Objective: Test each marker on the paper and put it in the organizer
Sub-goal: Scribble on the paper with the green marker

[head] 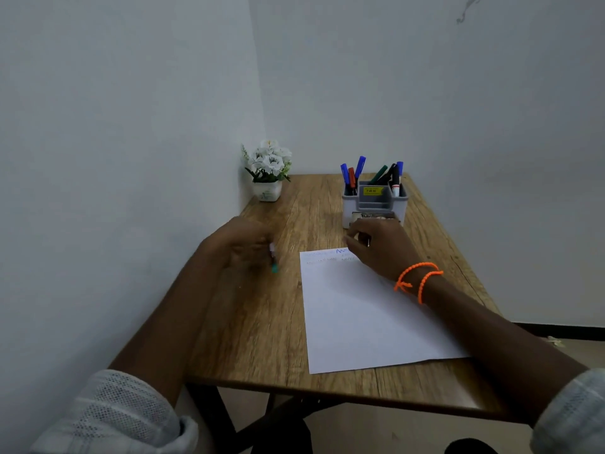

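left hand [240, 245] mid-frame pinches a pink-and-teal marker [273, 258], blurry, probably next to test. right hand [381, 249] rests loosely curled at the paper [363, 309] top, steadying it. organizer [375, 203] upper right already holds several

Head view, perhaps steeply down, near table [262, 322]

A pink-and-teal marker [273, 259] lies left of the scribbled paper [366, 309]; other markers [359, 167] stand in the grey organizer [375, 204].

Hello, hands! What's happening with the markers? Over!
Left hand holds a marker. Right hand rests on paper. Organizer unobstructed.
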